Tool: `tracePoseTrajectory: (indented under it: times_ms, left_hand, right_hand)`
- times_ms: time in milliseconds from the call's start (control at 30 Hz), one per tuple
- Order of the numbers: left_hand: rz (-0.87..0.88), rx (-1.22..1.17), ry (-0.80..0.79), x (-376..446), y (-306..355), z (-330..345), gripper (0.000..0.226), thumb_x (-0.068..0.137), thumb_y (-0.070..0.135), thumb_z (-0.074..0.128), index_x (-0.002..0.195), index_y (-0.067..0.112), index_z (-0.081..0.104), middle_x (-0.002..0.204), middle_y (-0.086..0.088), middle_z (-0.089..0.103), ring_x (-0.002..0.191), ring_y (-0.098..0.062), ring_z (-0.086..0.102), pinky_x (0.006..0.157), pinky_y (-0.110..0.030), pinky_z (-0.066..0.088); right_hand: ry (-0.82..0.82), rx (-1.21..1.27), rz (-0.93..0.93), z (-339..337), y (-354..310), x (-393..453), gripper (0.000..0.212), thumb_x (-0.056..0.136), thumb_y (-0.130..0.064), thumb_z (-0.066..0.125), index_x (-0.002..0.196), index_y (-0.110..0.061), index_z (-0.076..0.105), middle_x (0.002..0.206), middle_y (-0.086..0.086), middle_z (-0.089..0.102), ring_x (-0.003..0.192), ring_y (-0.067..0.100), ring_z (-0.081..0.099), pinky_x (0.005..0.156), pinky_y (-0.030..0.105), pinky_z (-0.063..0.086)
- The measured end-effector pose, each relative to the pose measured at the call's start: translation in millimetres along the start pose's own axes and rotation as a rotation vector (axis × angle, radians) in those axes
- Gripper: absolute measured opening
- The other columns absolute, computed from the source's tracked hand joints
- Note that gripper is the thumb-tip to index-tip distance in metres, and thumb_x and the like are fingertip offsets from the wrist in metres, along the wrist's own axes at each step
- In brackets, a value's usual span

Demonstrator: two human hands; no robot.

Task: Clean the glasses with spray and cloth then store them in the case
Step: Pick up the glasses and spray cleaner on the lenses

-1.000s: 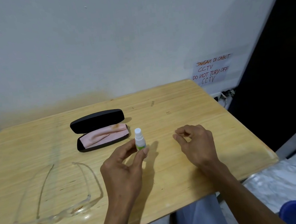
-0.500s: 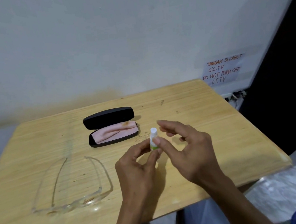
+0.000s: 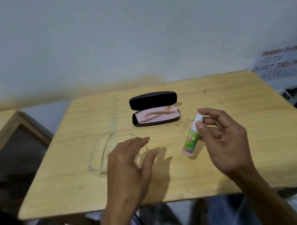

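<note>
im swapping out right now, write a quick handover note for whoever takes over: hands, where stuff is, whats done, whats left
Right hand: pinches the spray bottle near its white top, tilted, above the table.
Left hand: open, fingers spread over the clear glasses, which lie unfolded on the table; no grip yet.
Case: open at the back of the table, pink cloth inside it.
Done: spray bottle picked up.
Left: pick up the glasses, spray, wipe with the cloth, put them in the case.
</note>
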State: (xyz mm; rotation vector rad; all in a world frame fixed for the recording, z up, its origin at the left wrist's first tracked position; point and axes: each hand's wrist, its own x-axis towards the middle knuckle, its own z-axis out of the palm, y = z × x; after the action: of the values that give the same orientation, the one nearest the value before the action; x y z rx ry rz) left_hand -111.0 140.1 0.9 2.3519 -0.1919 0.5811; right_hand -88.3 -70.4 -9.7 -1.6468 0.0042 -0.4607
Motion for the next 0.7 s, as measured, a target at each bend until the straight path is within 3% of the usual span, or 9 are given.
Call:
tracePoseTrajectory:
  times_ms: [133, 267, 467, 700]
  left_hand:
    - [-0.016, 0.320, -0.160, -4, -45, -42, 0.044, 0.079, 0.057, 0.055, 0.101, 0.025, 0.077, 0.094, 0.008, 0.075, 0.091, -0.020, 0.064, 0.080, -0.040, 0.048]
    - [-0.039, 0.414, -0.311, -7, -64, -53, 0.050, 0.079, 0.065, 0.042, 0.099, 0.036, 0.076, 0.096, 0.019, 0.070, 0.095, -0.013, 0.057, 0.085, -0.034, 0.031]
    - [-0.006, 0.459, -0.333, -4, -62, -49, 0.028, 0.078, 0.052, 0.057, 0.083, 0.036, 0.079, 0.083, 0.020, 0.068, 0.086, -0.013, 0.057, 0.088, -0.039, 0.035]
    - [0.006, 0.475, -0.301, 4, -57, -48, 0.027, 0.079, 0.050, 0.055, 0.079, 0.034, 0.078, 0.079, 0.019, 0.064, 0.083, -0.013, 0.052, 0.087, -0.038, 0.032]
  right_hand:
    - [-0.019, 0.041, 0.111, 5, 2, -3, 0.028, 0.099, -0.011, 0.059, 0.117, -0.032, 0.067, 0.091, -0.008, 0.070, 0.091, 0.014, 0.073, 0.078, 0.036, 0.061]
    - [-0.035, 0.233, 0.283, 12, -2, -7, 0.029, 0.103, -0.009, 0.051, 0.120, -0.027, 0.067, 0.096, 0.006, 0.075, 0.079, 0.017, 0.074, 0.065, 0.034, 0.059]
    - [-0.036, 0.344, 0.382, 18, -10, -12, 0.029, 0.104, -0.011, 0.047, 0.116, -0.023, 0.070, 0.097, 0.008, 0.075, 0.069, 0.015, 0.064, 0.055, 0.028, 0.054]
    - [-0.087, 0.488, 0.492, 13, -20, -12, 0.023, 0.098, -0.008, 0.055, 0.113, -0.015, 0.071, 0.092, 0.014, 0.073, 0.064, 0.016, 0.062, 0.051, 0.027, 0.050]
